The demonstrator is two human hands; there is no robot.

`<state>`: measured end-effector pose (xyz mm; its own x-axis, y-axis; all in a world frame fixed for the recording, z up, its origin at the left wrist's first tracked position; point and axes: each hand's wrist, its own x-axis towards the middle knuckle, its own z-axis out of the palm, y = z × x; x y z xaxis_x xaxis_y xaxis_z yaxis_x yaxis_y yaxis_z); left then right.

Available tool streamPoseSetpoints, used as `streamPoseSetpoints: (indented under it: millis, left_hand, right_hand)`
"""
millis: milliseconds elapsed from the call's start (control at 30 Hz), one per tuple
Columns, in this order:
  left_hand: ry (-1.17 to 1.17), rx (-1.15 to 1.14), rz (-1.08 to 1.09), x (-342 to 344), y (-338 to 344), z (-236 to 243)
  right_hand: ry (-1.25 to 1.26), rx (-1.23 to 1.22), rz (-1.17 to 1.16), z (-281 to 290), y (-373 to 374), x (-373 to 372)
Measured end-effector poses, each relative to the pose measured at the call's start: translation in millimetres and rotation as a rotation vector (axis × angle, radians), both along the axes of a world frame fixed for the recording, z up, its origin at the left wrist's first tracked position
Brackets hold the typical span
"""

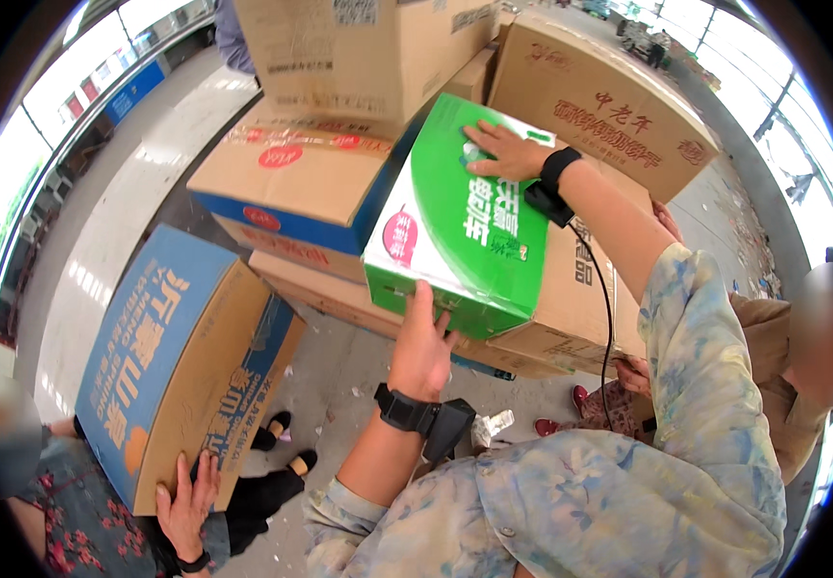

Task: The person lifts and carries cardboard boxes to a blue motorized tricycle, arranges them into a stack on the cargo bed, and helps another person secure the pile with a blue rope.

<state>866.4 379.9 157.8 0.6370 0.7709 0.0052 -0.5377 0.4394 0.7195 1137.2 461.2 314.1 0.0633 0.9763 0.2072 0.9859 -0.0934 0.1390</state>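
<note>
green carton (pixel 463 222), glossy and boxy, touches spread fingers (pixel 482 140).

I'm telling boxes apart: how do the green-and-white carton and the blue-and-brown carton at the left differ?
Colour: the green-and-white carton is mostly bright green; the blue-and-brown carton pairs blue with cardboard brown.
Place: the first sits on the stack; the second is off it.
Hands: the person's left hand and right hand touch the first; a co-worker's hand touches the second.
Both are printed.
</note>
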Motion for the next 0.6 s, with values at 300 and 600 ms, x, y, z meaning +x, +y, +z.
streamPoseSetpoints:
  millis: [300, 600]
  left_hand:
    - [-0.022, 0.073, 0.198, -51, -90, -25]
    - [0.101, -0.082, -0.001, -1, -192, -88]
  right_hand:
    - [0.209, 0.316, 0.716, -52, -195, -97]
    - [0.546, 0.01, 0.59, -147, -404, -18]
